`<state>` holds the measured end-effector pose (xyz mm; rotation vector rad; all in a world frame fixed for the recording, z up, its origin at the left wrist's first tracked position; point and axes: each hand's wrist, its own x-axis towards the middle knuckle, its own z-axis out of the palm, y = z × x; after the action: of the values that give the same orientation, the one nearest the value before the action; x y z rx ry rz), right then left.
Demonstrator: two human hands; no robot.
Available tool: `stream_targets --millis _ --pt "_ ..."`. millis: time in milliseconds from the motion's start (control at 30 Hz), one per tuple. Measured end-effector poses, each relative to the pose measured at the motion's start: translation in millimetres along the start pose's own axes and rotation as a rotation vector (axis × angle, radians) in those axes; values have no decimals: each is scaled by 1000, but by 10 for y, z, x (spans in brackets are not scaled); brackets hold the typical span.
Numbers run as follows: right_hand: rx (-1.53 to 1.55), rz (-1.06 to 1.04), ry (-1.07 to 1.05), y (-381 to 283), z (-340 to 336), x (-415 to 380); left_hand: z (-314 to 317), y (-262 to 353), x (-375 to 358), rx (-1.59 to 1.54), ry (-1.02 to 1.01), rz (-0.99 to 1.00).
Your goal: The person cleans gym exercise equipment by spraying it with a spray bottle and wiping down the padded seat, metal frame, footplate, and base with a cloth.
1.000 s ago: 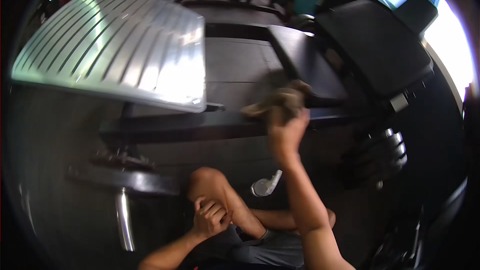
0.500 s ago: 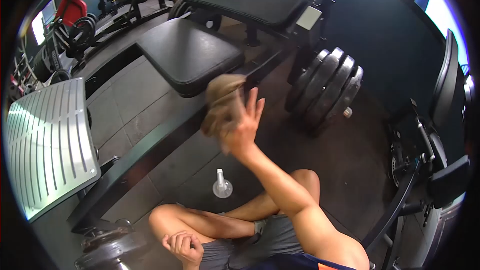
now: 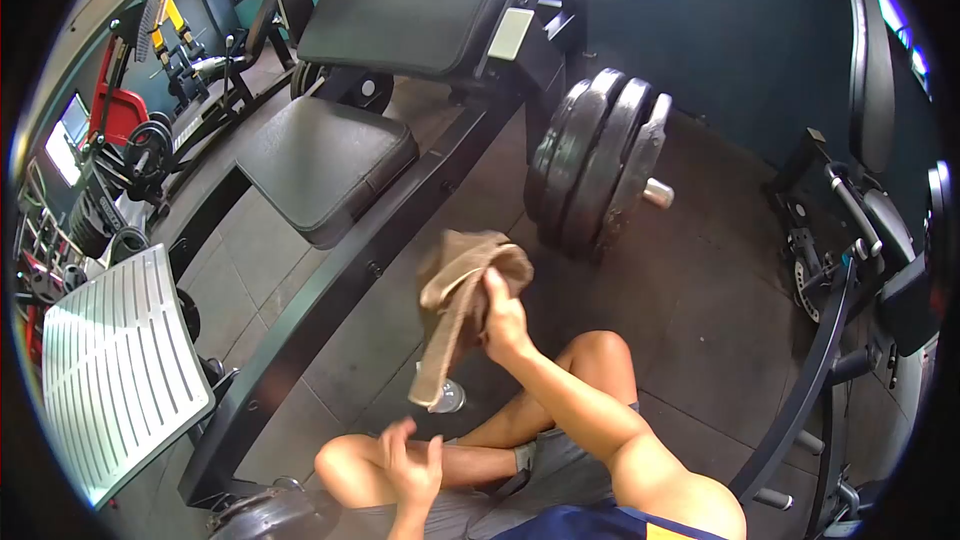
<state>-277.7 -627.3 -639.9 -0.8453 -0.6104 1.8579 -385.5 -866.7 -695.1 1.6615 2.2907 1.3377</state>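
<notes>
A brown cloth (image 3: 452, 298) hangs bunched from my right hand (image 3: 505, 318), whose fingers are closed on it, above the dark tiled floor. One strip of the cloth dangles down over a clear bottle (image 3: 451, 397) and hides part of it. My left hand (image 3: 412, 465) is raised above my crossed legs, fingers apart and nothing in it. The black padded seat (image 3: 328, 162) of a machine lies beyond the cloth, up and to the left.
Black weight plates (image 3: 600, 160) sit on the machine's bar at the upper middle. A slotted metal footplate (image 3: 125, 370) stands at the left, with a black frame beam (image 3: 330, 315) beside it. More plates (image 3: 275, 512) are at the lower left. Another machine (image 3: 825, 380) stands at the right.
My right hand has brought the cloth lower and nearer to me. My left hand has risen from my lap and opened. The view has turned, moving the machine to the left.
</notes>
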Motion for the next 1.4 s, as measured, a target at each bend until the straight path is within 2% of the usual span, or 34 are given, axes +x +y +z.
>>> stream_targets --millis 33,100,133,167,200,233,300,333,400,433,533,633,700,733,767,800,833,900,1000,1067,1133,1200,1267,1300,1333,1367,1400 --pt "172 -54 55 -155 -34 -80 184 71 100 -49 43 -104" --pt "181 -178 96 -431 -294 -131 581 -140 168 44 -12 -138" --pt "160 -247 104 -571 -436 -171 694 -191 226 -46 -96 -233" --pt "223 -288 4 -801 -514 -311 798 -229 291 -135 -183 -325" --pt "211 -422 -29 -982 -574 -417 921 -298 311 -96 -146 -392" --pt "199 -551 -61 -1142 -635 -513 1007 -383 362 -147 -110 -366" --pt "167 -656 -62 -1450 -818 -712 1076 -576 443 -243 -43 -318" --pt "201 -683 -22 -1581 -870 -788 1083 -626 477 -227 3 -227" --pt "249 -683 -49 -1824 -960 -963 1010 -828 509 -424 -165 -334" --pt "280 -694 -63 -1920 -977 -1021 941 -790 514 -475 -220 -366" --pt "240 -812 -66 -2118 -1001 -969 896 -559 547 -110 -218 -138" --pt "34 -967 -82 -2387 -891 -731 615 -96 759 -261 -127 -41" --pt "-18 -900 -103 -2603 -701 -496 79 608 938 -479 -57 -20" --pt "-144 -939 -80 -2706 -570 -331 -139 819 1041 -456 23 176" --pt "-270 -976 -58 -2807 -442 -124 -409 1056 1123 -263 100 343" --pt "-281 -925 -33 -2892 -341 208 -595 1152 1151 -495 60 316" --pt "-294 -876 -6 -2979 -239 523 -727 1086 1162 -524 110 307" --pt "-132 -565 2 -3179 54 706 -918 1582 1219 -658 282 358" --pt "-6 -514 37 -3349 215 1504 -1044 1684 1136 -703 262 300" --pt "54 -480 70 -3421 271 2028 -1066 1664 1173 -600 41 488" --pt "-164 -460 186 -3461 371 2381 -966 1604 1333 -553 -112 661" --pt "-270 -463 97 -3453 400 2784 -660 1593 1529 -760 -88 723" --pt "-493 -517 -121 -3480 299 3197 -332 1596 1708 -966 -72 762" --pt "-540 -506 -198 -3492 257 3368 -193 1587 1808 -1069 -73 777" --pt "-406 -604 -218 -3347 247 3460 -85 1579 1924 -1062 -14 737" --pt "-269 -702 -212 -3198 289 3351 -23 1579 1977 -997 -81 613" --pt "-542 -523 -80 -3355 386 3084 41 1611 2055 -931 -155 518"
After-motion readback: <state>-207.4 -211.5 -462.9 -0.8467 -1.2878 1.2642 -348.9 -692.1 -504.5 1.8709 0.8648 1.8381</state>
